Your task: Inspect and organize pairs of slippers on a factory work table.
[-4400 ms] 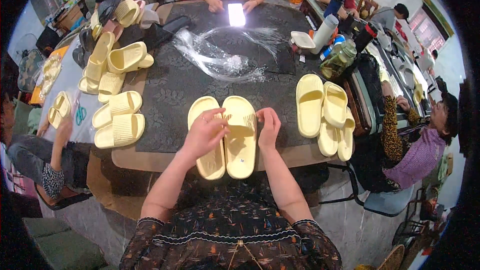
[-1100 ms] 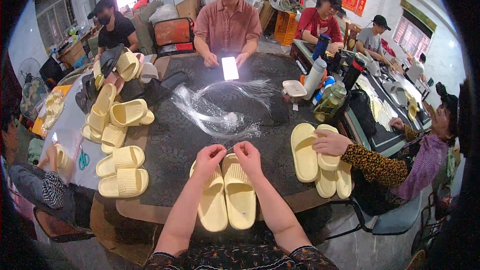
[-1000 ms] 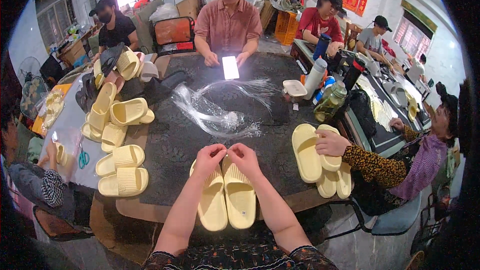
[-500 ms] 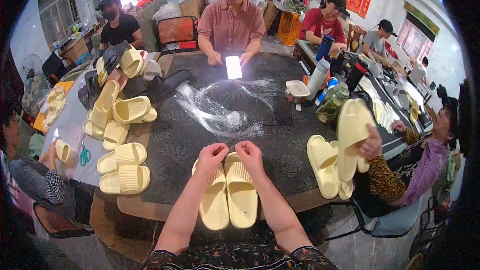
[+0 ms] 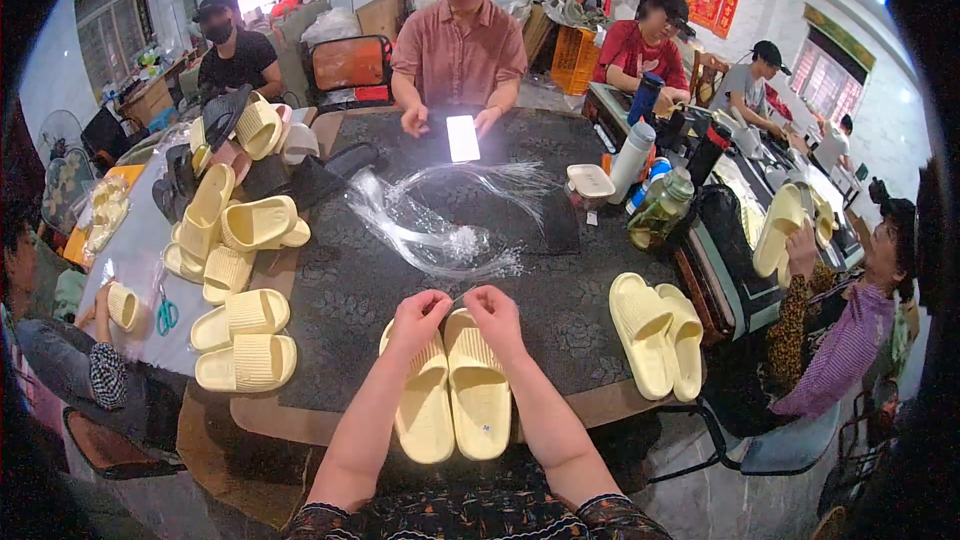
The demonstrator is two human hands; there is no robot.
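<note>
Head view: left hand (image 5: 422,318) and right hand (image 5: 493,312) meeting at the toe end of paired pale-yellow slippers (image 5: 455,395) near the round table's (image 5: 330,290) front edge, fingertips pinched on something too thin to identify. Best done holding both ribbed, soft-looking slippers aligned, soles flat.

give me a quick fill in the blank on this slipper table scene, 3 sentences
1. Both hands, left hand and right hand, rest on the toe ends of a pair of pale ___ slippers.
2. The tangle of clear plastic strands lies on the ___ table.
3. The scissors at the left have ___ handles.

Missing words: yellow; black; green
</note>
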